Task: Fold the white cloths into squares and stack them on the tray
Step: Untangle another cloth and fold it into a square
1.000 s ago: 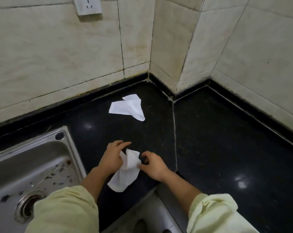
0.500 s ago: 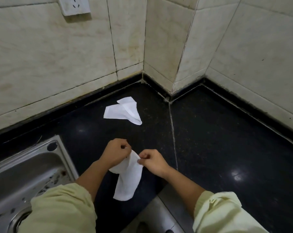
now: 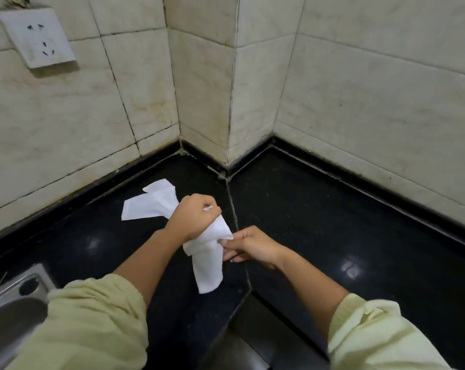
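A white cloth hangs crumpled above the black counter. My left hand grips its top in a fist. My right hand pinches an edge of the same cloth just to the right. A second white cloth lies loosely folded on the counter behind my left hand, near the wall corner. No tray is in view.
A steel sink sits at the lower left with its rim next to my left sleeve. Tiled walls close the counter at the back, with a jutting corner and a wall socket at upper left.
Both hands have lifted the cloth off the counter and away from me, towards the second cloth. The view has tilted upward, showing more wall.
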`<action>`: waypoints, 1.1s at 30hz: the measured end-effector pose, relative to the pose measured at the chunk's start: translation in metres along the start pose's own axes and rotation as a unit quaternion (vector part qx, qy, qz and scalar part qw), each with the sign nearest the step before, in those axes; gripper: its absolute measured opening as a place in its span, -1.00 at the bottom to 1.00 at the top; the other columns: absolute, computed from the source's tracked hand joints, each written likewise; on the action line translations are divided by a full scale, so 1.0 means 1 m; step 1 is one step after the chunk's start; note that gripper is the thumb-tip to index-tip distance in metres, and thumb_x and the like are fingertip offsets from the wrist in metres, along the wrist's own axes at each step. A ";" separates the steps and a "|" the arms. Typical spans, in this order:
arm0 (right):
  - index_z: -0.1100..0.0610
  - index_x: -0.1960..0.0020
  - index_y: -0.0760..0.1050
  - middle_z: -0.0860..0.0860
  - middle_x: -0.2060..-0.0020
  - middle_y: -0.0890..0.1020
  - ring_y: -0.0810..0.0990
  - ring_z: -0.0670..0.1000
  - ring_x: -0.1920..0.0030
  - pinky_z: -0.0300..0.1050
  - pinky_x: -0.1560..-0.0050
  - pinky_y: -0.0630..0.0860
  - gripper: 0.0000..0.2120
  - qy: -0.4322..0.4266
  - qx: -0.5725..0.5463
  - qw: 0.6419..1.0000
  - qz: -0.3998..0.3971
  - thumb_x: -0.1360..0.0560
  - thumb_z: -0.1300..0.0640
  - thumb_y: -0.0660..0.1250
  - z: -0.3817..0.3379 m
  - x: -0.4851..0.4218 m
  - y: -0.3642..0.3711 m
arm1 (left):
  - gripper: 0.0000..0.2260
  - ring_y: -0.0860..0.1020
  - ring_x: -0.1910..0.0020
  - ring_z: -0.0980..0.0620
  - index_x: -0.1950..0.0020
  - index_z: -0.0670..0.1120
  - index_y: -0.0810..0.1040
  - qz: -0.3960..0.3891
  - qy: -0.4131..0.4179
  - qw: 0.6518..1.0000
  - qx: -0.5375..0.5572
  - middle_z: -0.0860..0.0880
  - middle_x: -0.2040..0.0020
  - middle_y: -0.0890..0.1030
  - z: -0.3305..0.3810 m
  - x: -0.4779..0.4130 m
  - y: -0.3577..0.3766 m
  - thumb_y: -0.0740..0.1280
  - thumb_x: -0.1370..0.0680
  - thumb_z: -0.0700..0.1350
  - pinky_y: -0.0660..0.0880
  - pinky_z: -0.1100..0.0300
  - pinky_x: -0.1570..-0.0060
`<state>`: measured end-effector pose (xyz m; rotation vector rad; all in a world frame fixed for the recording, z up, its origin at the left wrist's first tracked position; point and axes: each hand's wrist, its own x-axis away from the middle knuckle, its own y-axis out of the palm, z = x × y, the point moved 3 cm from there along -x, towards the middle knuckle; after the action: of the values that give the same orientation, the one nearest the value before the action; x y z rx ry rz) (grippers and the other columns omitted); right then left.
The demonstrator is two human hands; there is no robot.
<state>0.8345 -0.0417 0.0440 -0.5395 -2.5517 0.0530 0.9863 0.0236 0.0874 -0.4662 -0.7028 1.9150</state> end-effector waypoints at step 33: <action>0.18 0.08 0.68 0.05 0.10 0.72 0.66 0.04 0.06 -0.03 -0.01 0.50 -0.89 -0.082 -0.153 0.915 0.364 -0.44 0.16 0.45 0.027 0.101 -0.296 | -0.85 0.63 0.17 0.07 0.09 -0.11 0.71 -0.001 0.012 0.986 0.169 -0.08 0.15 0.70 0.120 -0.118 0.086 0.51 -0.42 -0.06 0.50 0.24 0.14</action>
<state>0.6330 -0.2730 0.1122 -1.6438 -2.3746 -0.0411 0.9063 -0.1431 0.1236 -0.2735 -0.3511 1.9738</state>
